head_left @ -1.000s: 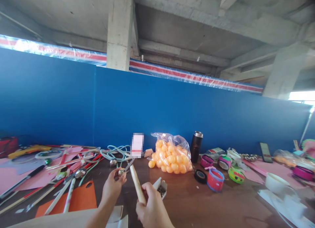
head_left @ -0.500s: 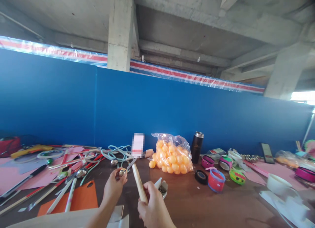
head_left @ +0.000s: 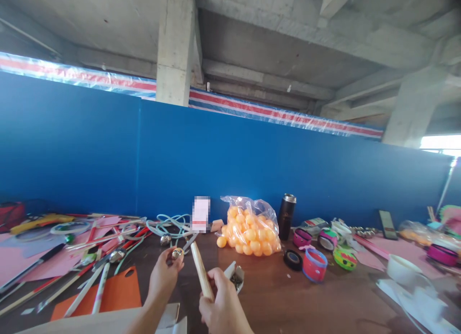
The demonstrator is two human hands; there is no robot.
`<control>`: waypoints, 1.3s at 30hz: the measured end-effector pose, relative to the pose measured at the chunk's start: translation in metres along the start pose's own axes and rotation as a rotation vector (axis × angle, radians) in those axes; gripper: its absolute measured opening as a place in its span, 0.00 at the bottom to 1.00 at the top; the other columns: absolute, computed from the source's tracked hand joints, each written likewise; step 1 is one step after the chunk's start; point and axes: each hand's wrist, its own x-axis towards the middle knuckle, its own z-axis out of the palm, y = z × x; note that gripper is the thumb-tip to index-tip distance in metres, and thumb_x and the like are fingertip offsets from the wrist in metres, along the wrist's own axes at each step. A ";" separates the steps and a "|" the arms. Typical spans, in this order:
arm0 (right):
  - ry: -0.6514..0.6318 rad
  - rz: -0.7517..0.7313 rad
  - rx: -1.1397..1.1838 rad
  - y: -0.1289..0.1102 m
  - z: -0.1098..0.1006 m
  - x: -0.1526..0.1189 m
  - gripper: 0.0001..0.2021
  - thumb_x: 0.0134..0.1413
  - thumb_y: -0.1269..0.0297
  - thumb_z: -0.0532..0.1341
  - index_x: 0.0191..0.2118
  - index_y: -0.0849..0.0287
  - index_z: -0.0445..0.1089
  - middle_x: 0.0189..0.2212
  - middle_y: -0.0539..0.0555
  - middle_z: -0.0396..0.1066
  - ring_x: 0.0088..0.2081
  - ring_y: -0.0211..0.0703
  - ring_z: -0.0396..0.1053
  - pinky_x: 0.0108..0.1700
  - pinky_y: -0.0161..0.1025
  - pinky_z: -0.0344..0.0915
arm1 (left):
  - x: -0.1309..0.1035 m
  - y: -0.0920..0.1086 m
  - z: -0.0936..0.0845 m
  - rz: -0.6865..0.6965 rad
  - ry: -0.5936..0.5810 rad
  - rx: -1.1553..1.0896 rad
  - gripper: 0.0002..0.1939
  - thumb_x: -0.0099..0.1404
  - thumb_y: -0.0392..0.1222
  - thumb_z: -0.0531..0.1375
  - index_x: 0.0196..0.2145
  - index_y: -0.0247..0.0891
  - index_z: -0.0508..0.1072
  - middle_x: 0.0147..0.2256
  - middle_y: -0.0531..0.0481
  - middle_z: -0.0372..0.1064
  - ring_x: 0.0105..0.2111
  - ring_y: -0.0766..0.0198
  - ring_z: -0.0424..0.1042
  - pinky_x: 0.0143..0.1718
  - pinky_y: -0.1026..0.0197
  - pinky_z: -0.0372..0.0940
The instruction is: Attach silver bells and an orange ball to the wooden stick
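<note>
My left hand (head_left: 164,271) pinches a small shiny metal bell (head_left: 177,253) between thumb and fingers, above the brown table. To its right, my right hand (head_left: 221,298) is closed round a pale wooden stick (head_left: 202,271), which points up and away from me. The stick's upper end is near the bell but apart from it. Scissors (head_left: 190,243) lie just beyond the hands, partly hidden. A small open white box (head_left: 237,278) with small metal pieces sits just right of my right hand.
A clear bag of orange balls (head_left: 250,233) and a black bottle (head_left: 287,217) stand by the blue partition (head_left: 216,156). Sticks, papers and an orange sheet (head_left: 118,290) lie left. Black tape (head_left: 293,260), a red-blue ring (head_left: 314,265) and a white cup (head_left: 402,269) are right.
The view has shifted slightly, so things on the table appear a little further left. Both hands keep hold of the same things, in nearly the same pose.
</note>
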 end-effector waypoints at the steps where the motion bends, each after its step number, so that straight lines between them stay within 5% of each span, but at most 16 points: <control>1: -0.010 0.006 0.000 0.000 0.000 0.000 0.10 0.41 0.76 0.54 0.33 0.59 0.62 0.26 0.49 0.65 0.26 0.36 0.65 0.30 0.32 0.60 | 0.000 0.000 0.000 0.008 -0.003 0.008 0.17 0.50 0.40 0.63 0.39 0.36 0.67 0.32 0.47 0.71 0.30 0.62 0.73 0.33 0.59 0.69; 39: 0.025 -0.011 -0.046 0.001 0.003 -0.001 0.10 0.40 0.76 0.55 0.32 0.58 0.63 0.25 0.48 0.65 0.26 0.38 0.65 0.30 0.32 0.60 | -0.004 0.005 0.000 -0.034 0.013 0.061 0.16 0.49 0.38 0.62 0.38 0.36 0.67 0.30 0.49 0.70 0.28 0.63 0.72 0.29 0.61 0.69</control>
